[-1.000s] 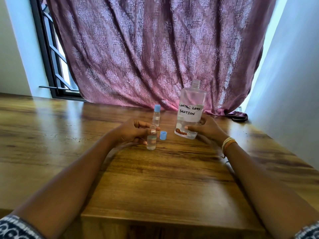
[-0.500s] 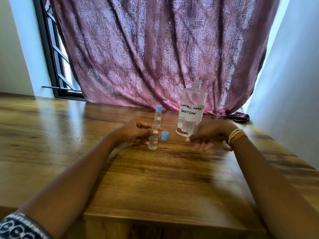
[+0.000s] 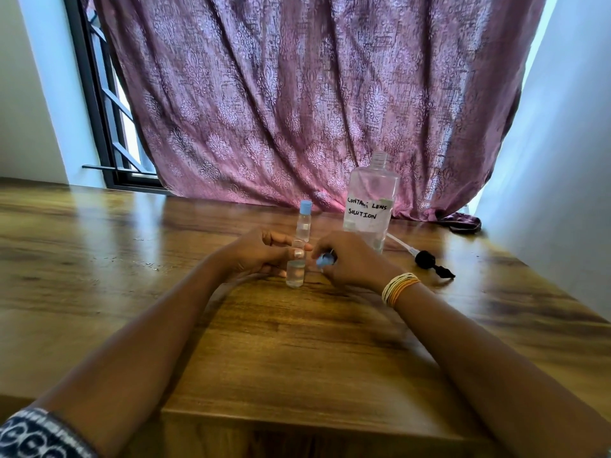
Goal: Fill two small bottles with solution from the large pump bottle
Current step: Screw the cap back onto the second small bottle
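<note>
My left hand [image 3: 261, 254] grips a small clear bottle [image 3: 295, 272] that stands uncapped on the wooden table [image 3: 297, 352], liquid in its lower part. My right hand [image 3: 355, 261] pinches a small blue cap [image 3: 324, 260] just right of that bottle's mouth. Behind them stands a second small bottle [image 3: 304, 221] with its blue cap on. The large clear bottle [image 3: 368, 201], labelled "contact lens solution", stands upright and open-necked behind my right hand. Its black pump head with white tube [image 3: 426, 261] lies on the table to the right.
A purple patterned curtain [image 3: 297, 100] hangs behind the table's far edge, with a barred window [image 3: 109, 127] at the left. A white wall [image 3: 562, 193] runs close along the table's right side. The table's front edge is near my forearms.
My right hand left the large bottle, moved left and picked the blue cap up from the table. The left hand kept its hold on the small bottle.
</note>
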`<control>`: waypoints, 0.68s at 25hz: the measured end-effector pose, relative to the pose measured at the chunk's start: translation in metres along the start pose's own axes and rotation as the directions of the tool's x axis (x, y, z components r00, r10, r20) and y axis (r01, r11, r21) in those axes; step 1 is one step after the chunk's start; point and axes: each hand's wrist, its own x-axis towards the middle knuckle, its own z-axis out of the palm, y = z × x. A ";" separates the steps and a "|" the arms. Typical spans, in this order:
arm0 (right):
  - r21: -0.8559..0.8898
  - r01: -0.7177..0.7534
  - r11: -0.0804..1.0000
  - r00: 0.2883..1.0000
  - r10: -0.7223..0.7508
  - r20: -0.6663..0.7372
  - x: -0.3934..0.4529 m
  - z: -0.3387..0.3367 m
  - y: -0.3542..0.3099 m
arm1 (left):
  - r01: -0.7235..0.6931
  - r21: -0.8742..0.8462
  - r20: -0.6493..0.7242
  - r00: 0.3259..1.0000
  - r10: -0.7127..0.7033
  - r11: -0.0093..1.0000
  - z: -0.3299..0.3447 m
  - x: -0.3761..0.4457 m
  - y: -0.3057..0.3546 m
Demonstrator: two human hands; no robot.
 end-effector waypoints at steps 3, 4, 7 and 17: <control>0.170 -0.058 0.984 0.985 0.084 -0.150 0.003 -0.013 0.001 | -0.005 -0.012 0.001 1.000 0.005 1.000 0.005 0.000 0.000; 0.245 -0.063 0.968 0.975 0.112 -0.190 0.004 -0.016 -0.001 | -0.007 -0.014 0.007 1.000 0.007 1.000 0.007 -0.001 0.000; 0.502 0.005 0.865 0.943 0.162 -0.289 0.003 -0.015 -0.012 | -0.006 -0.011 0.008 1.000 0.006 1.000 0.011 -0.002 0.001; 0.749 0.112 0.653 0.974 0.077 -0.213 0.000 -0.015 -0.027 | 0.028 0.019 -0.018 0.999 -0.028 0.999 0.010 0.001 -0.002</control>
